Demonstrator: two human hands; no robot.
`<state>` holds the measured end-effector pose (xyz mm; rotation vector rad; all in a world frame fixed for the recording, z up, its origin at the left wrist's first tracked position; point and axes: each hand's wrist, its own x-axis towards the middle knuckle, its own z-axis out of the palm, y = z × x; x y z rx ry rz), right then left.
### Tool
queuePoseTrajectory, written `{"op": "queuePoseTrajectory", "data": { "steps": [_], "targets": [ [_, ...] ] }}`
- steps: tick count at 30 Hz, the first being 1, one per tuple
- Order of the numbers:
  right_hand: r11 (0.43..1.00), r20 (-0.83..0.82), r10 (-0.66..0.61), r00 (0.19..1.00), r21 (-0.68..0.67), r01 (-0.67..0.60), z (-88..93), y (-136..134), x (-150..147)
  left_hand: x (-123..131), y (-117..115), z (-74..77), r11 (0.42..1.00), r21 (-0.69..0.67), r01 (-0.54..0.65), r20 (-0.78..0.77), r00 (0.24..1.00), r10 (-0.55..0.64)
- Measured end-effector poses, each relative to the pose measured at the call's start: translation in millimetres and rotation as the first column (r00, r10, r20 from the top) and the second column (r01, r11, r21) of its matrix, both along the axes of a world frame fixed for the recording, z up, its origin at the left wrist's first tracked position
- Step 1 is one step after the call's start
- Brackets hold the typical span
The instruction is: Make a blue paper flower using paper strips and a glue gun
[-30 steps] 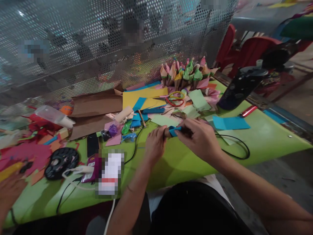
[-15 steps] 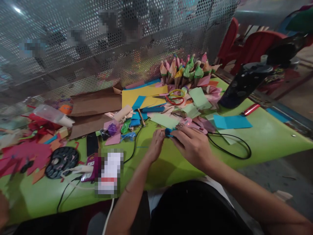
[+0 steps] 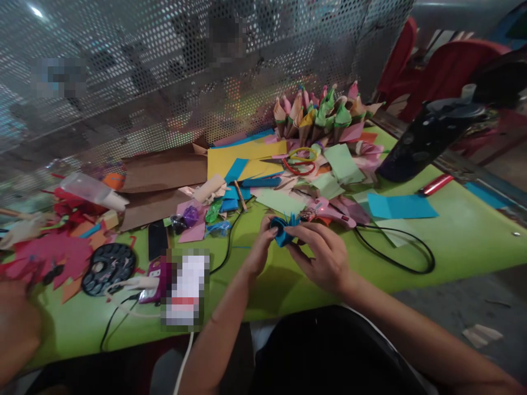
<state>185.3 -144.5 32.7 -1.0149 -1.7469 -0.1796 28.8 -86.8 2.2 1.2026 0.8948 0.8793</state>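
Note:
Between my two hands is a piece of blue paper [image 3: 282,237], rolled or curled, with thin fringed strips sticking up on its right side. My left hand [image 3: 260,248] pinches its left side with thumb and finger. From the right, my right hand [image 3: 323,249] grips the same paper with its fingertips. Just beyond my right hand lies a pink glue gun [image 3: 338,214] with a small red light and a black cord [image 3: 411,269]. A pale green paper sheet [image 3: 280,201] lies behind the hands.
Paper cones with coloured swirled tops [image 3: 317,118] stand at the back. Red-handled scissors [image 3: 298,166], a dark tumbler [image 3: 430,140] and a folded blue sheet [image 3: 401,206] lie or stand to the right. On the left are a phone [image 3: 187,288], a power strip [image 3: 154,282] and another person's hand [image 3: 18,329].
The blue paper has been turned and now shows its rolled opening and fringe. My right hand's fingers have shifted around it. At the left edge, another person's hand has come further into view.

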Motion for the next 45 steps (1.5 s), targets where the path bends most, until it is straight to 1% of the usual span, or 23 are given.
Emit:
{"op": "queuePoseTrajectory", "data": {
  "steps": [5, 9, 12, 16, 21, 27, 30, 34, 39, 42, 45],
  "targets": [
    [0.997, -0.076, 0.059, 0.995, -0.053, -0.063, 1.0, -0.8, 3.9, 0.1, 0.0, 2.4, 1.0, 0.002, -0.019, 0.082, 0.996, 0.019],
    [0.976, -0.209, 0.122, 0.97, -0.154, -0.156, 8.6, -4.6, 9.4, -0.7, 1.8, 4.2, 0.999, 0.024, -0.03, 0.111, 0.993, 0.027],
    [0.95, -0.314, 0.123, 0.941, -0.238, -0.203, 14.4, -5.9, 13.4, -1.6, 3.3, 4.4, 0.996, 0.083, -0.041, 0.076, 0.997, 0.034],
    [0.93, -0.353, 0.083, 0.932, -0.308, -0.199, 18.1, -2.7, 14.9, -3.7, 2.7, 4.4, 0.98, 0.193, -0.037, 0.004, 0.999, 0.037],
    [0.923, -0.327, 0.047, 0.944, -0.346, -0.166, 18.9, 1.6, 12.3, -7.9, 1.3, 4.0, 0.928, 0.363, -0.078, -0.03, 0.995, 0.095],
    [0.95, -0.223, 0.019, 0.975, -0.3, -0.087, 24.9, 2.0, 8.3, -12.4, 1.6, 1.9, 0.902, 0.424, -0.079, -0.084, 0.988, 0.126],
    [0.957, -0.156, -0.012, 0.988, -0.287, -0.033, 27.1, 2.6, 6.5, -13.7, 0.6, 1.8, 0.887, 0.456, -0.078, -0.085, 0.988, 0.131],
    [0.952, -0.064, -0.075, 0.995, -0.301, 0.052, 28.6, 3.8, 5.9, -14.3, -1.4, 4.3, 0.88, 0.468, -0.078, -0.07, 0.99, 0.125],
    [0.939, 0.034, -0.134, 0.99, -0.315, 0.138, 31.9, 4.6, 6.4, -13.5, -3.1, 10.1, 0.886, 0.459, -0.067, -0.105, 0.986, 0.129],
    [0.935, 0.042, -0.146, 0.988, -0.32, 0.152, 32.9, 4.8, 5.9, -12.8, -3.9, 12.5, 0.901, 0.428, -0.067, -0.134, 0.981, 0.137],
    [0.944, 0.024, -0.142, 0.99, -0.297, 0.142, 32.4, 5.1, 4.9, -12.2, -4.2, 13.0, 0.906, 0.417, -0.072, -0.144, 0.979, 0.144]
  ]
}}
